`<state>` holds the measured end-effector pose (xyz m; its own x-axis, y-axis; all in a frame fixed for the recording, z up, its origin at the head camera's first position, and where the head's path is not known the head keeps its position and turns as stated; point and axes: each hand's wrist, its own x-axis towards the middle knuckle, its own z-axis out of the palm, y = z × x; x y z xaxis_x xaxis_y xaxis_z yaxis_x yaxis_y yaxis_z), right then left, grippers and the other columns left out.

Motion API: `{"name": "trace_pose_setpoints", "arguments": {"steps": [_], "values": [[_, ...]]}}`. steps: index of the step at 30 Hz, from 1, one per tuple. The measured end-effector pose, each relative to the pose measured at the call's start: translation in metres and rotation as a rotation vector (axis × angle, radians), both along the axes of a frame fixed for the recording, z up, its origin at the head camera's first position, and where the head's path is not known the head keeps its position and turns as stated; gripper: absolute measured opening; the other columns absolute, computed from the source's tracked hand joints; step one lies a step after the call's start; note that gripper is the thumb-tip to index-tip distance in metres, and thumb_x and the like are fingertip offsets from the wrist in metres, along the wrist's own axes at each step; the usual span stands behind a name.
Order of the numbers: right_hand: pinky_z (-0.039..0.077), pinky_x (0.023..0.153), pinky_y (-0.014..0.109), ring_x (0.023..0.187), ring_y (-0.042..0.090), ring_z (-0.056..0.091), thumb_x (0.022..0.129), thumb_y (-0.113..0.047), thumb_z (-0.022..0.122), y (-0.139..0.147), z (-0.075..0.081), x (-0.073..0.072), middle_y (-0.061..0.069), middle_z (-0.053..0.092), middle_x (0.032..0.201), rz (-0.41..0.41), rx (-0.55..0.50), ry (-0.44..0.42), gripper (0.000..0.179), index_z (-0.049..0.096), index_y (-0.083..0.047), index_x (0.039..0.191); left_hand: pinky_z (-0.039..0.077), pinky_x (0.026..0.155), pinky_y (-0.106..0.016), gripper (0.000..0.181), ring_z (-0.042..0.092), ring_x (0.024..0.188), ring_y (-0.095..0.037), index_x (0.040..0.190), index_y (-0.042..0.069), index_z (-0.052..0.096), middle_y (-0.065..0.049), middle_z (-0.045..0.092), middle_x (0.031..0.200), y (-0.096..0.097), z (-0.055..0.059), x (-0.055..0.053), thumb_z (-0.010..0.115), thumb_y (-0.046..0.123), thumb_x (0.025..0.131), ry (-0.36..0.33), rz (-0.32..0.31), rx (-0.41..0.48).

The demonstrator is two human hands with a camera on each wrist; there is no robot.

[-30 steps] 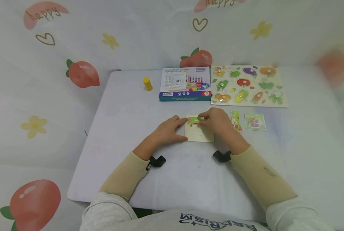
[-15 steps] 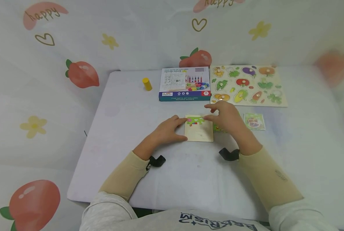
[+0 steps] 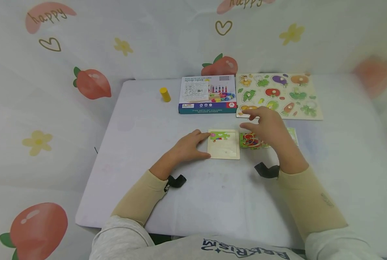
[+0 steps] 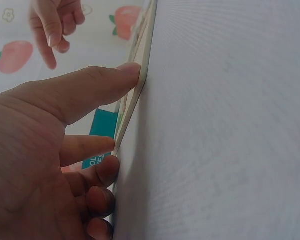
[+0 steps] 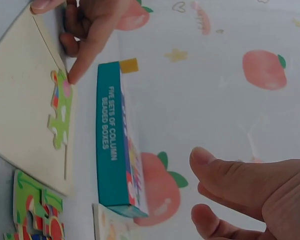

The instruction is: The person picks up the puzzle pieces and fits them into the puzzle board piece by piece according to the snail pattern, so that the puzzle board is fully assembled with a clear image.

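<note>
A square wooden jigsaw tray (image 3: 224, 150) lies flat on the table, with green puzzle pieces (image 3: 219, 135) along the far side at its left corner. My left hand (image 3: 188, 146) rests at the tray's left edge, thumb at the near corner and straight index finger at the far one; its other fingers curl loosely. My right hand (image 3: 269, 126) hovers to the right with thumb and fingers apart and nothing between them. Below it, partly covered by it, are loose puzzle pieces (image 5: 37, 210) in green and red beside the tray.
At the back stands a flat box (image 3: 207, 95) of beaded columns, with a wooden vegetable peg board (image 3: 279, 95) to its right. A yellow cylinder (image 3: 165, 94) is left of the box. A pale green picture card (image 3: 292, 134) shows behind my right hand.
My right hand has let go of the piece at the tray's far side and moved up and right, uncovering the pieces beside the tray. The left hand stays put.
</note>
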<state>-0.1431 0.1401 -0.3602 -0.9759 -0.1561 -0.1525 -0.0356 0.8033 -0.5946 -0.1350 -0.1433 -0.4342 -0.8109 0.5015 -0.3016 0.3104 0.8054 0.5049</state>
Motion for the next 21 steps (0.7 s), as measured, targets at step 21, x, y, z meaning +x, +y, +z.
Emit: {"name": "trace_pose_setpoints", "arguments": {"steps": [21], "values": [[0.044, 0.072, 0.044, 0.092, 0.034, 0.051, 0.096, -0.03, 0.075, 0.05, -0.013, -0.004, 0.018, 0.062, 0.123, -0.095, 0.004, -0.016, 0.055, 0.06, -0.01, 0.144, 0.043, 0.08, -0.032, 0.084, 0.049, 0.099, -0.016, 0.158, 0.022, 0.044, 0.0, 0.05, 0.111, -0.001, -0.005, -0.001, 0.081, 0.048, 0.086, 0.006, 0.005, -0.005]]}}
